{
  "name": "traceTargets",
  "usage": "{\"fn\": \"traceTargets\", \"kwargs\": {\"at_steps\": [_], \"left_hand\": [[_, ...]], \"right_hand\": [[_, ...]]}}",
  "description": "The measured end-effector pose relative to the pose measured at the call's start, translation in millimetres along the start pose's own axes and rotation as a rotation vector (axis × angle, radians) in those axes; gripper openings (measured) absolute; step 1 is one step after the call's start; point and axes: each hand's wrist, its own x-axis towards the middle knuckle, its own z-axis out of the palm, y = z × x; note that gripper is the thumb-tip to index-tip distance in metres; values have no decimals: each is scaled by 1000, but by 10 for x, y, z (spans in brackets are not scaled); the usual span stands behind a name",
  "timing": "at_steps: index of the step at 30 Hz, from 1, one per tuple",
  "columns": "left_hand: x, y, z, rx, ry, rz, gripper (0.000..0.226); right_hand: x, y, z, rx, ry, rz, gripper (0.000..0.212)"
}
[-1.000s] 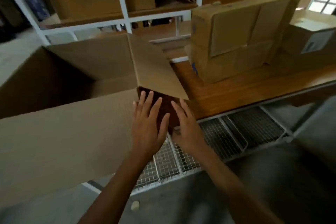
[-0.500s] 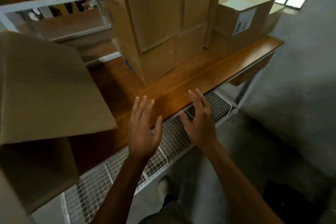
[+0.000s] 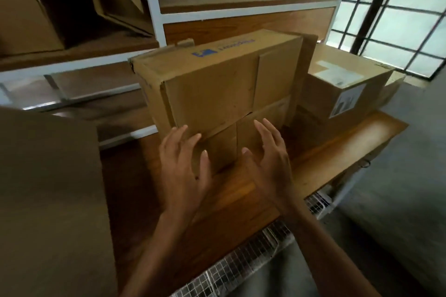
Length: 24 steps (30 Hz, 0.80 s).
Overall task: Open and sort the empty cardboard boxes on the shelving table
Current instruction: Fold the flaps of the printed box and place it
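A closed brown cardboard box (image 3: 217, 84) with a blue logo on its top stands on the wooden table (image 3: 337, 152). My left hand (image 3: 183, 166) and my right hand (image 3: 268, 161) hover just in front of its near face, fingers spread, holding nothing. A flat piece of cardboard leans against the box's right side. Behind it to the right sits a smaller box with a white label (image 3: 342, 89). The flap of a large open box (image 3: 48, 188) fills the left foreground.
White metal shelving (image 3: 154, 7) rises behind the table, with more cardboard boxes (image 3: 29, 12) on its upper left shelf. A wire mesh shelf (image 3: 241, 267) runs under the table's near edge. A barred window (image 3: 398, 7) is at the right, concrete floor below it.
My view has swung right, away from the large open box. Both hands left that box's flap and moved forward over the table to the box with the blue logo.
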Motion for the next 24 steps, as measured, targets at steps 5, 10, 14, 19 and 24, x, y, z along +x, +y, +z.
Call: {"fn": "traceTargets", "kwargs": {"at_steps": [5, 10, 14, 19, 24], "left_hand": [[484, 89, 140, 22, 132, 94, 23], [1257, 302, 121, 144, 86, 121, 27], [1921, 400, 239, 312, -58, -103, 44], [2439, 142, 430, 455, -414, -483, 57], [2728, -261, 451, 442, -738, -559, 57]], "right_hand": [[711, 93, 38, 40, -46, -123, 64], [1444, 8, -25, 23, -7, -387, 53], [2248, -79, -4, -71, -51, -565, 29], [2836, -62, 100, -194, -172, -529, 37], [2659, -85, 198, -225, -193, -492, 40]]}}
